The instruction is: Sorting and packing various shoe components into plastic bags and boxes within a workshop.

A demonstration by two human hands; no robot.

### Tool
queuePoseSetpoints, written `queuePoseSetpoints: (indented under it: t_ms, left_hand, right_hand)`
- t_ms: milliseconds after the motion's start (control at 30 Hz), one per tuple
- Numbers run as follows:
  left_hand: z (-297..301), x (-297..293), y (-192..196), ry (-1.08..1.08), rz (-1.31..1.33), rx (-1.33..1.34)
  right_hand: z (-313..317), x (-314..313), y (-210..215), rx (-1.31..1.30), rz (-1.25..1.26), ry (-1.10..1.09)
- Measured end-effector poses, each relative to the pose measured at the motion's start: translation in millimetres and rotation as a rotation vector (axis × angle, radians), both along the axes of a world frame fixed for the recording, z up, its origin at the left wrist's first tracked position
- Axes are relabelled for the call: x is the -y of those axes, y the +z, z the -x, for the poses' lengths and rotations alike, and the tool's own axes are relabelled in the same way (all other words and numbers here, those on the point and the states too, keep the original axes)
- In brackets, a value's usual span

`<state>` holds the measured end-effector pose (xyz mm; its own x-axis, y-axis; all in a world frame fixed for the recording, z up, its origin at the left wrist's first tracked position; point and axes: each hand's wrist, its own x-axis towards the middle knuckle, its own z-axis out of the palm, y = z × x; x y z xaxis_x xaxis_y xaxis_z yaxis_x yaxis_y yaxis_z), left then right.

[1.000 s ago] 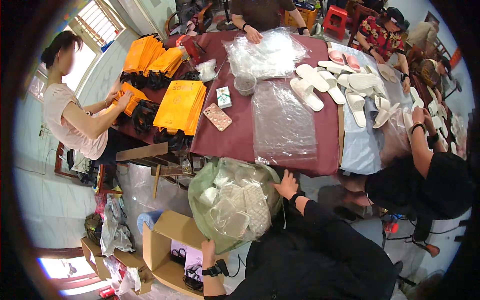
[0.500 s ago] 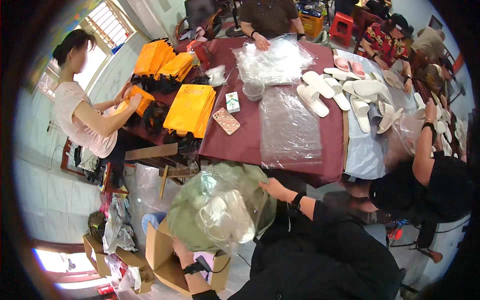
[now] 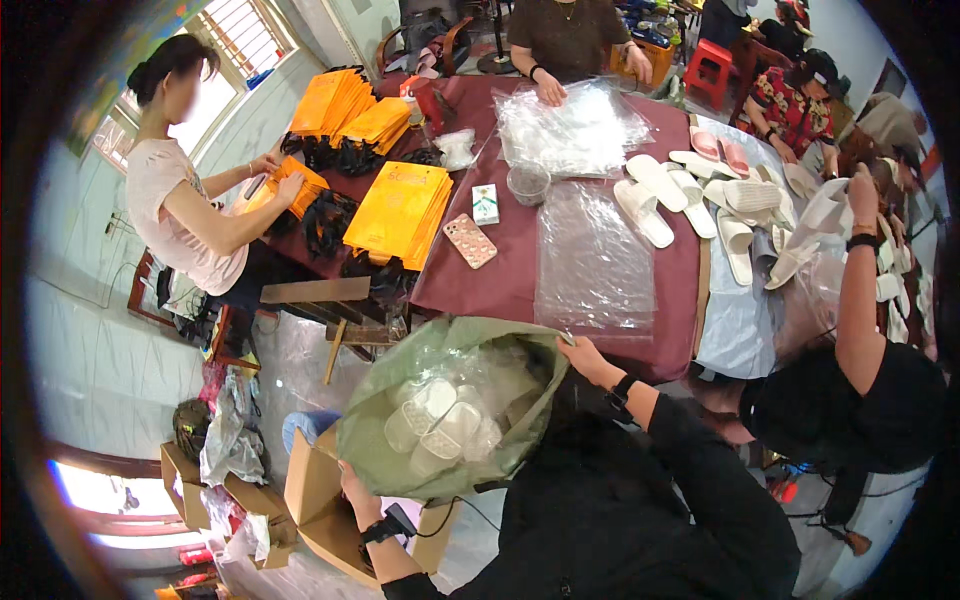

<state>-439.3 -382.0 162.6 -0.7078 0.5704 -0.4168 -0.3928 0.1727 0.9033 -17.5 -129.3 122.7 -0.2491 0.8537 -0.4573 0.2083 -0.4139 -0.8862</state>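
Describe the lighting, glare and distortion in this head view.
Head view: daylight blows out the barred window at upper left; glare speckles the clear plastic sheets on the maroon table; fisheye bends the table edges, and a black rim rings the frame. The green sack is sharp.

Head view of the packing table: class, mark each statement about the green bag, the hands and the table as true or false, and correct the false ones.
1. The right hand grips the rim of the large green bag. True.
2. The green bag holds orange folded bags. False: pale slippers show through it.
3. The left hand is at the bag's lower edge, above a cardboard box. True.
4. The clear plastic sheets lie on a blue cloth. False: they lie on the maroon tablecloth.
5. White slippers lie on the table. True.
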Motion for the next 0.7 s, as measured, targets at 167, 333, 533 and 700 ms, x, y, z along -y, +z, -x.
queuePoseSetpoints:
  t_ms: [167,333,533,700]
  left_hand:
    - [14,-18,11,-0.271,0.416,-0.386]
    - [58,-13,-40,-0.305,0.713,-0.802]
    - [0,-84,-23,-0.419,0.717,-0.925]
    - [110,-14,-87,-0.101,0.222,-1.152]
  right_hand:
    - [-14,-16,-16,-0.134,0.100,-0.336]
    - [-13,1,-18,-0.002,-0.013,-0.258]
    - [-38,7,-51,0.318,-0.010,0.074]
    - [-1,17,-70,0.411,-0.430,0.617]
